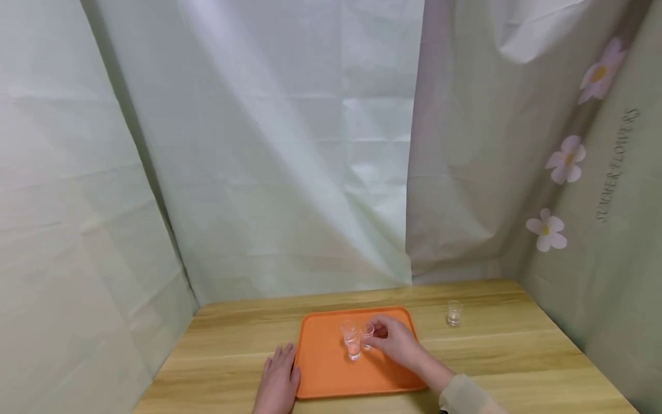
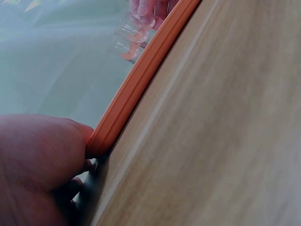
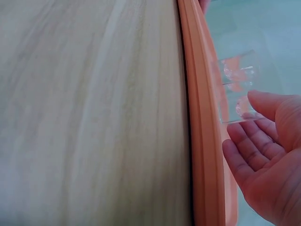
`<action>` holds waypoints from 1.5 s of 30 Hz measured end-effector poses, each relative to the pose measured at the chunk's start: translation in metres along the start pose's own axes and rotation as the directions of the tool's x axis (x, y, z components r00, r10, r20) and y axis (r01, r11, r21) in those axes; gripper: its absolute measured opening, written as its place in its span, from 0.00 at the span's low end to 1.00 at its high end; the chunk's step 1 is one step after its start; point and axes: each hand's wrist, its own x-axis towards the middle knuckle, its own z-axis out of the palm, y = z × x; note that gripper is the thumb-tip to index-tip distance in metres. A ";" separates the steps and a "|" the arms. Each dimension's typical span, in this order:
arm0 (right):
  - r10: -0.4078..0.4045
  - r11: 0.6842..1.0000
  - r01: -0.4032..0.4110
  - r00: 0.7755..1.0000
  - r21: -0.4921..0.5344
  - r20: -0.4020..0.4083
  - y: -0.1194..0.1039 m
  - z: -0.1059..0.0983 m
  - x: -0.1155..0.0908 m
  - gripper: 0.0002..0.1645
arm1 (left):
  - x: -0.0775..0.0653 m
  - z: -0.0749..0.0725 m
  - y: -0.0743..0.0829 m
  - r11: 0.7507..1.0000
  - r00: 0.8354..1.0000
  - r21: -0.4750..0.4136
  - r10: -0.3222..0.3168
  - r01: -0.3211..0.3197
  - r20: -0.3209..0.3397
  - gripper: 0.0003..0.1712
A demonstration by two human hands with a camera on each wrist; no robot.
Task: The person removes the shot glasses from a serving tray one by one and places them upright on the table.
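My right hand [image 1: 397, 342] pinches a small clear shot glass [image 1: 368, 336] between thumb and fingers over the orange tray [image 1: 331, 379]. Right beside it on the tray stand two more clear shot glasses, one in front [image 1: 354, 349] and one behind [image 1: 348, 329]. In the right wrist view, the thumb and index finger meet at the held glass [image 3: 243, 107], while the other fingers are loosely bent. My left hand [image 1: 278, 376] lies at the tray's left edge with fingers extended on the table. Its thumb touches the tray rim [image 2: 124, 101] in the left wrist view.
Another clear shot glass [image 1: 454, 314] stands on the wooden table [image 1: 517, 356], right of the tray. Pale curtains [image 1: 289, 172] hang behind the table and along both sides. The right curtain [image 1: 620, 276] carries printed flowers and lettering.
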 end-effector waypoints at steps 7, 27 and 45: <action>0.034 0.999 -0.034 0.999 0.013 -0.033 0.002 -0.009 -0.008 0.13 | -0.002 -0.001 -0.002 1.000 0.999 0.008 -0.026 0.026 0.030 0.24; 0.066 0.996 -0.071 0.992 -0.048 -0.108 0.006 -0.058 -0.027 0.15 | 0.003 -0.006 0.004 0.998 0.996 -0.013 -0.058 0.059 0.068 0.25; 0.086 0.990 -0.103 0.982 -0.092 -0.169 0.022 -0.097 -0.054 0.21 | 0.001 0.001 -0.001 1.000 1.000 -0.012 -0.015 0.015 -0.010 0.25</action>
